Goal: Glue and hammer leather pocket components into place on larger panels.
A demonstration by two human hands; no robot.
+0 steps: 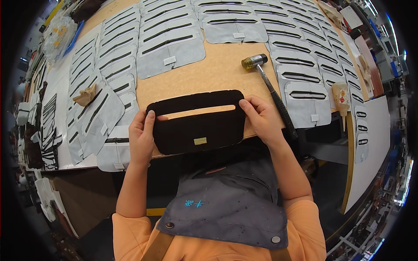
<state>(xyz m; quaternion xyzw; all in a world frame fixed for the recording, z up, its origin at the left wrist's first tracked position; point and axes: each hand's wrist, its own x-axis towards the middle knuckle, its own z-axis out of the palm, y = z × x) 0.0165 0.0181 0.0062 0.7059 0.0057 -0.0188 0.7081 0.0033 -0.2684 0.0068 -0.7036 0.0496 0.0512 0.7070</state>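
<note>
Between my two hands is a black fabric panel [187, 130] with rounded corners, a long slot cut across its upper part and a small pale yellow label low on its face. My left hand [142, 135] pinches its left edge, thumb on top. At the upper right edge, my right hand [260, 118] grips it the same way. Through the slot the tan tabletop [226, 65] shows. The panel is held at the table's front edge, close to my grey apron [226, 209].
Overlapping rows of grey slotted panels [172, 50] cover the table's left, back and right. A mallet [272, 89] with a yellow-and-black head lies right of my hands. One beige cloth-like bundle [85, 95] sits on the left panels; a nozzled beige bag [341, 98] lies at right.
</note>
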